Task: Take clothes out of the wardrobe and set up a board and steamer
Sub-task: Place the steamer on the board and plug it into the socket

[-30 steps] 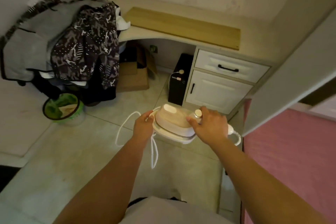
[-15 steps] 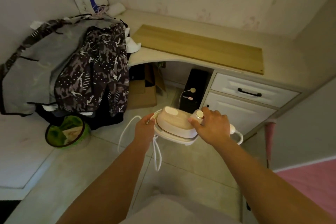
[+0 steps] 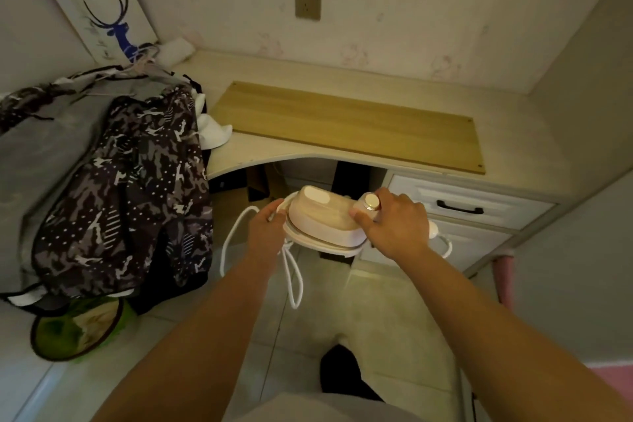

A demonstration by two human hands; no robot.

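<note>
Pale tiles covered the floor (image 3: 383, 319) below a corner tabletop (image 3: 513, 134) carrying a wooden board (image 3: 349, 123) at twelve o'clock. Both hands held the steamer (image 3: 325, 216) in mid-air: left hand (image 3: 267, 233) fingers curled around its front edge and white cord (image 3: 291, 277), right hand (image 3: 394, 226) gripping its rear. Patterned clothes (image 3: 126, 188) were heaped at nine o'clock.

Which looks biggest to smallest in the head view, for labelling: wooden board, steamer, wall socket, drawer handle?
1. wooden board
2. steamer, though nearer the camera
3. wall socket and drawer handle: too alike to rank
</note>
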